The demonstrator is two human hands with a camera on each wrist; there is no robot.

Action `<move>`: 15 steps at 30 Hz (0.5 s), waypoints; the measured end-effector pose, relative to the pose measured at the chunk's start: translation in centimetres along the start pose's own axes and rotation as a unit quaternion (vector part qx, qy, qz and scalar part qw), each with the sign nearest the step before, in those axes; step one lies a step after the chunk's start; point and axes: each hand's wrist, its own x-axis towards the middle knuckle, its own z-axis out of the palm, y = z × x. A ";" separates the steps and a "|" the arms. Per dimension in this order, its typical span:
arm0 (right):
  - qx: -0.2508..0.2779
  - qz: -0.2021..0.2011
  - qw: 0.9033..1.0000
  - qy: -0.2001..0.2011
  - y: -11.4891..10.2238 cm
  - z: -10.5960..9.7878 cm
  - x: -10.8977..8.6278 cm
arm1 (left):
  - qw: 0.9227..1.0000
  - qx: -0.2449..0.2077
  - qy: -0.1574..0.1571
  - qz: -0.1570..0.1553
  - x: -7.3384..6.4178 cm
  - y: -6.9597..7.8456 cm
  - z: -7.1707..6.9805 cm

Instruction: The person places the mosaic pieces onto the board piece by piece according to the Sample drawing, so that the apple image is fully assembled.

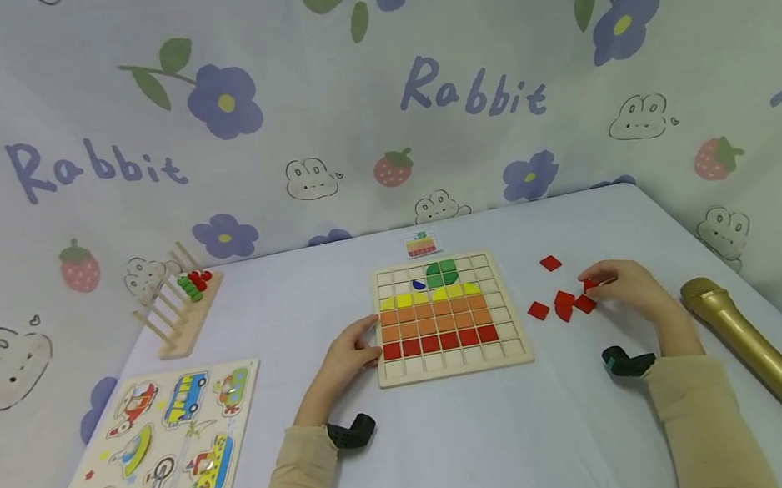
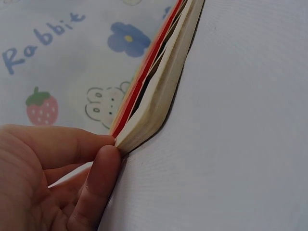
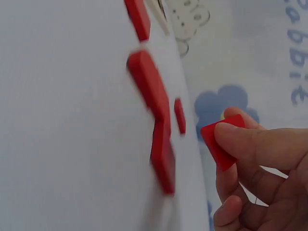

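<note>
A square wooden grid board lies on the table, with red, orange, yellow, green and blue pieces set in it. My left hand holds the board's left edge; the left wrist view shows the thumb and a finger at its rim. To the right of the board, my right hand pinches a red square tile between thumb and fingers, above the table. Several loose red tiles lie beside and below that hand, some touching or overlapping. One tile sits apart, farther back.
A small picture card is behind the board. Back left stands a wooden peg rack with red and green beads. A vehicle puzzle board lies front left. Along the right side is a gold microphone. A patterned cloth hangs behind the table.
</note>
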 end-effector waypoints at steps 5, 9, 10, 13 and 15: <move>0.034 -0.077 0.996 -0.015 -5.6 3.2 1.2 | 1.000 -0.001 0.001 -0.004 -0.3 -0.3 0.1; 0.069 -0.147 0.984 -0.077 -10.8 7.3 2.1 | 1.000 0.000 -0.001 -0.013 -0.2 -0.3 0.2; 0.077 -0.162 0.979 -0.099 -11.9 8.4 2.3 | 1.000 0.002 0.001 -0.011 -0.1 -0.2 0.2; 0.069 -0.203 0.964 -0.157 -14.6 11.6 2.5 | 1.000 0.003 0.003 -0.011 0.1 0.0 0.1; 0.056 -0.218 0.957 -0.185 -15.8 13.6 2.5 | 1.000 0.003 0.000 -0.015 0.1 0.1 0.0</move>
